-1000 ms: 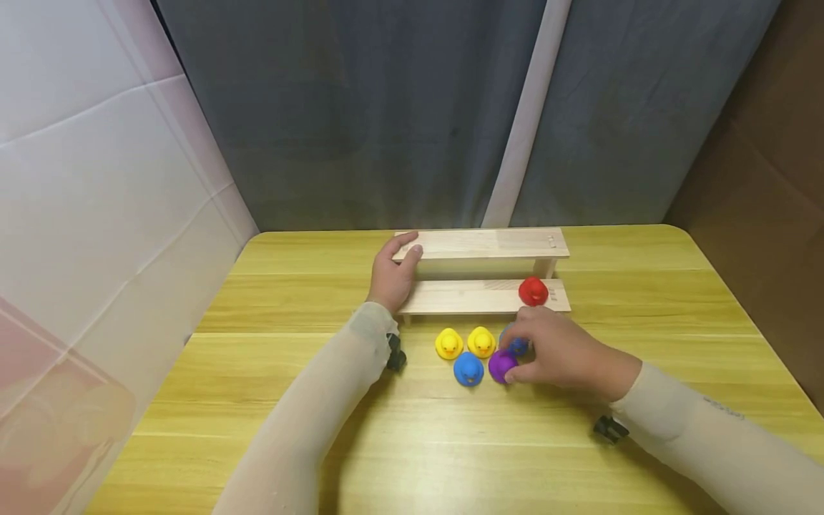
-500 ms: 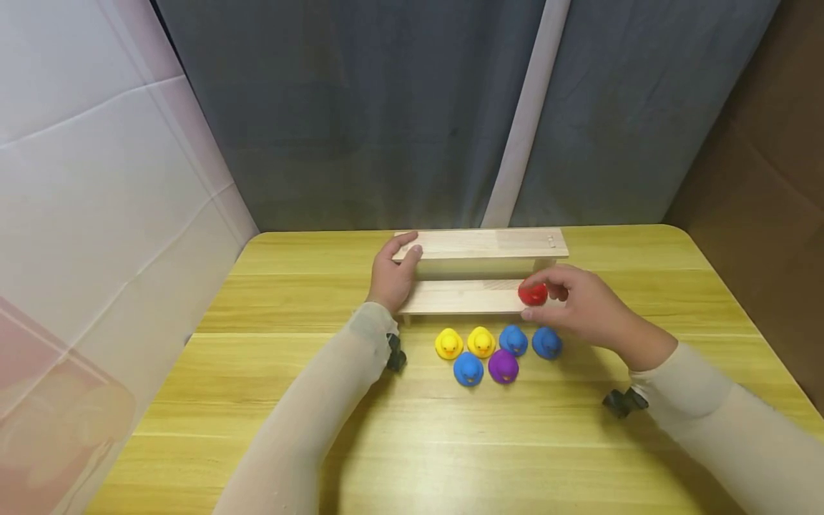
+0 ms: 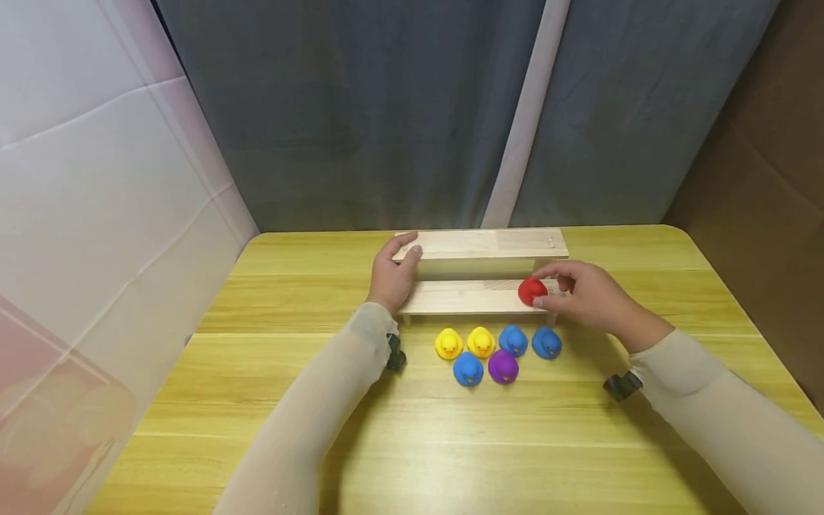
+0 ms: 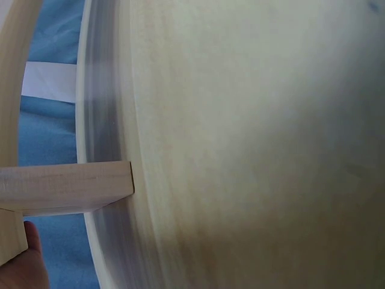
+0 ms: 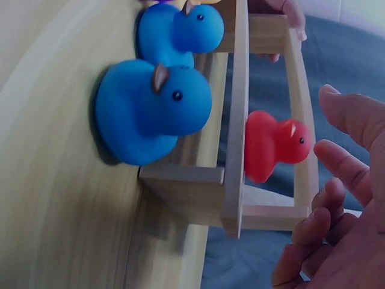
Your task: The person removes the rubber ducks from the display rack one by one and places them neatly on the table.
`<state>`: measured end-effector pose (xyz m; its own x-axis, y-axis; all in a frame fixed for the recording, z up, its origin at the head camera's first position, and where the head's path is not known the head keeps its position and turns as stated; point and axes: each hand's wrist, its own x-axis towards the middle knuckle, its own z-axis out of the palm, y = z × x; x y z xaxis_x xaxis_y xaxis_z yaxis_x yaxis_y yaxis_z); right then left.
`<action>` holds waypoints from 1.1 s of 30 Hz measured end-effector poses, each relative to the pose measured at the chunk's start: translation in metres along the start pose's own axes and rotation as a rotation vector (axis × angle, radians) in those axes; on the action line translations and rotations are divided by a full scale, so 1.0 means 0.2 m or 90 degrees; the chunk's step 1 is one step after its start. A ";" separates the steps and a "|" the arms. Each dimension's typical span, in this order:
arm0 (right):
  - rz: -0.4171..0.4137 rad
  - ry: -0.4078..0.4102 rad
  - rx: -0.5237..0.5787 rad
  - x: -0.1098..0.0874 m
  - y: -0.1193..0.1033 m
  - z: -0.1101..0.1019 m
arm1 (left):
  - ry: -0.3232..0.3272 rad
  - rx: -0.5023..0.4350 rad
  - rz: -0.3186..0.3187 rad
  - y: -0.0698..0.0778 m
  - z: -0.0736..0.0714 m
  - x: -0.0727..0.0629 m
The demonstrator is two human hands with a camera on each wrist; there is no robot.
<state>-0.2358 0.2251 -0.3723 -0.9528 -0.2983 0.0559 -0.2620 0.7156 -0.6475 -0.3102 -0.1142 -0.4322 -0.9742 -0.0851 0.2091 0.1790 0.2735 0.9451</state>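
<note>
A two-tier wooden shelf (image 3: 479,244) stands on the table. My left hand (image 3: 390,277) grips its left end, thumb on the upper board; the left wrist view catches part of that hand (image 4: 27,268) beside the wood. On the lower board's right part sits a red rubber duck (image 3: 531,291). My right hand (image 3: 589,295) is just right of it, thumb and index finger spread around its side. In the right wrist view, the fingers (image 5: 337,165) look slightly apart from the red duck (image 5: 264,147).
In front of the shelf are two yellow ducks (image 3: 448,344), three blue ducks (image 3: 546,343) and a purple duck (image 3: 503,366). They stand in two rows on the wooden table (image 3: 450,458). A grey curtain (image 3: 386,114) hangs behind the table.
My right hand has left the blue and purple ducks and risen to the red duck, then drawn slightly right. The red duck has shifted slightly. My left hand stays put.
</note>
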 end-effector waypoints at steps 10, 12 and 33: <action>0.015 -0.016 0.003 0.03 0.05 0.01 | 0.001 -0.006 0.004 0.01 0.00 0.00; 0.019 -0.017 0.005 0.04 0.05 0.01 | -0.001 -0.007 0.003 0.01 0.01 0.00; 0.037 -0.027 0.022 0.04 0.09 0.03 | 0.000 -0.002 -0.002 0.00 0.02 0.00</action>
<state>-0.2474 0.2309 -0.3875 -0.9587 -0.2841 -0.0140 -0.2007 0.7104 -0.6746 -0.3111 -0.1114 -0.4336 -0.9747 -0.0864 0.2062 0.1764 0.2695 0.9467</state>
